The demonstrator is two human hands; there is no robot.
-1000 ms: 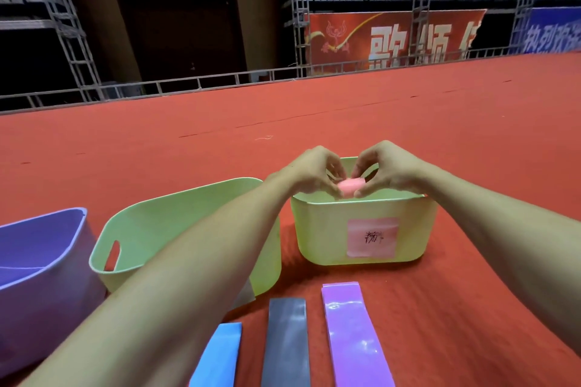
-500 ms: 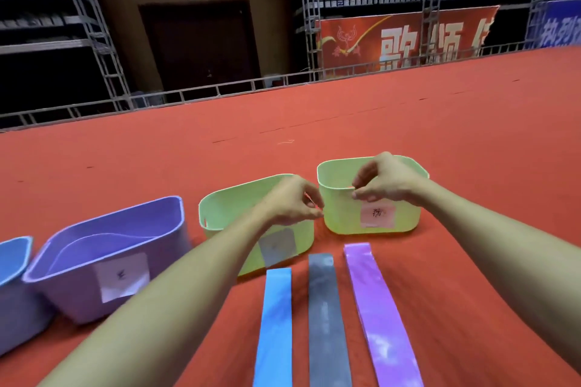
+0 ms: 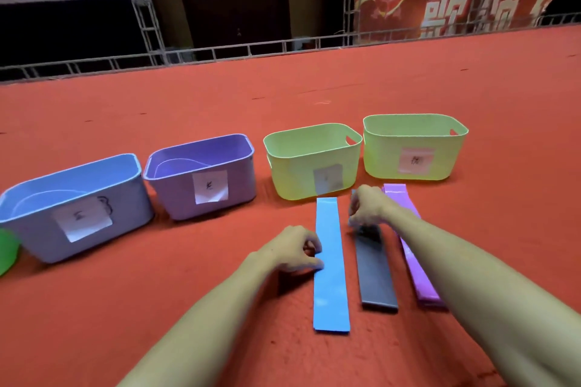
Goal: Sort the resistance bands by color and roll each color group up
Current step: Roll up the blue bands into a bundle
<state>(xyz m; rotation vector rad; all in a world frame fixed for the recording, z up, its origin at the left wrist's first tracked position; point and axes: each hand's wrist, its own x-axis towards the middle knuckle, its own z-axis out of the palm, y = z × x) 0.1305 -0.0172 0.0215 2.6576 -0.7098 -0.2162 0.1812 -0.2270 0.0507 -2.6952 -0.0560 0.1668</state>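
Three flat bands lie side by side on the red carpet: a blue band [image 3: 330,264], a grey band [image 3: 375,273] and a purple band [image 3: 419,280]. My right hand [image 3: 369,209] is over the far end of the grey band and pinches it with curled fingers; that end is bunched up under the hand. My left hand [image 3: 295,250] rests on the carpet by the blue band's left edge, its fingers loosely curled and its thumb tip touching the edge. The right green bin [image 3: 415,173], with a pink label, stands just beyond the bands; its inside is hidden.
A row of labelled bins stands across the carpet: a blue bin [image 3: 31,229], a purple bin [image 3: 176,195], a green bin [image 3: 295,179] and the pink-labelled green bin. A green object [image 3: 6,251] shows at the left edge. A metal rail runs behind.
Both hands held a pink roll over the right green bin, then left it there. They drew back to the flat bands, and my right hand took the grey band's far end.
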